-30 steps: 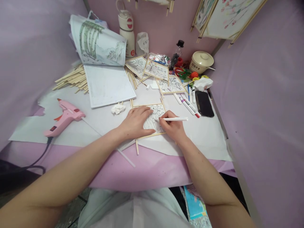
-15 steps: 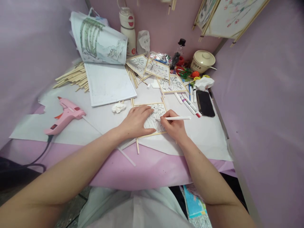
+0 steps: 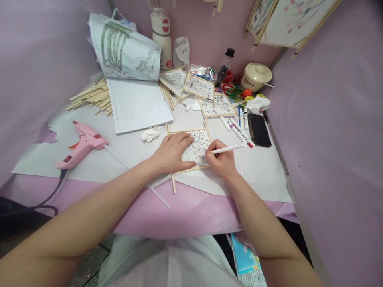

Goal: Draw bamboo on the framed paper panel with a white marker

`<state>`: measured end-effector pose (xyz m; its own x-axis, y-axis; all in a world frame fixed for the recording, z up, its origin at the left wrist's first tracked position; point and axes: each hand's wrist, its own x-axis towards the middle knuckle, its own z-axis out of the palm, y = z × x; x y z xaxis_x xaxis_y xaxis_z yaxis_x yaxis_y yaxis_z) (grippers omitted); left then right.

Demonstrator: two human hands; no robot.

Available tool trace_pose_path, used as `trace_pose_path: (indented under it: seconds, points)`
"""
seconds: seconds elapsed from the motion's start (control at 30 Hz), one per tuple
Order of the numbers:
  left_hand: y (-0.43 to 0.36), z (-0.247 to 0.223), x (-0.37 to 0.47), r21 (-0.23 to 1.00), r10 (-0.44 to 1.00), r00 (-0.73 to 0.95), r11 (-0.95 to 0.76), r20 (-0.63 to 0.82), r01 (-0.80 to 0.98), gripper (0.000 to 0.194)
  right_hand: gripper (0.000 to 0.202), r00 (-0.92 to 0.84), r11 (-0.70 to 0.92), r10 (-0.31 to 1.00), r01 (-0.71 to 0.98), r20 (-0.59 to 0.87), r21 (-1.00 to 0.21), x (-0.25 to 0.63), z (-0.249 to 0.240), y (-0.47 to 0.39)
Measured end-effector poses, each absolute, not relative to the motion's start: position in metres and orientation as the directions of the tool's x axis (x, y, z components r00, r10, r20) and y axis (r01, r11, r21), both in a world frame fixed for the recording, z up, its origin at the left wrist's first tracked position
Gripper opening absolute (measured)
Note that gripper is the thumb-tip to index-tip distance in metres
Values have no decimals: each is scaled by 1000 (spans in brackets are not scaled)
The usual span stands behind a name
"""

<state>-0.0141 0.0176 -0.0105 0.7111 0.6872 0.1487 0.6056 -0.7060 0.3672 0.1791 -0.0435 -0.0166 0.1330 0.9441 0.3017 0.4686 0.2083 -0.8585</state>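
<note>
A small wood-framed panel (image 3: 196, 145) with black line drawing lies flat in front of me. My left hand (image 3: 174, 153) rests on its left part, fingers stretched out and thumb apart, covering some of the drawing. In my right hand (image 3: 220, 160) is a slim white pen (image 3: 229, 149), its tip at the right part of the panel and its rear end pointing right. The fingers are pinched around the pen. Part of the panel's right edge is hidden behind that hand.
A pink glue gun (image 3: 85, 143) with a cord lies left. Behind stand an open picture pad (image 3: 140, 105), wooden sticks (image 3: 92, 95), more framed drawings (image 3: 217, 105), a white bottle (image 3: 161, 40) and a lidded pot (image 3: 255, 77). Markers (image 3: 237, 133) and a phone (image 3: 259, 130) lie right.
My right hand and the pen have shifted slightly right, and the pen's rear end has tilted further away. My left hand stays in place on the panel.
</note>
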Motion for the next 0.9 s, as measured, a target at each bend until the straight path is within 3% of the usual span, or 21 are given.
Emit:
trace_pose_path:
  seconds: [0.9]
  points:
    - [17,-10,-14,349,684,716,-710,137,612,71,13,106,213,948,494,301,-843,179,-17,-42]
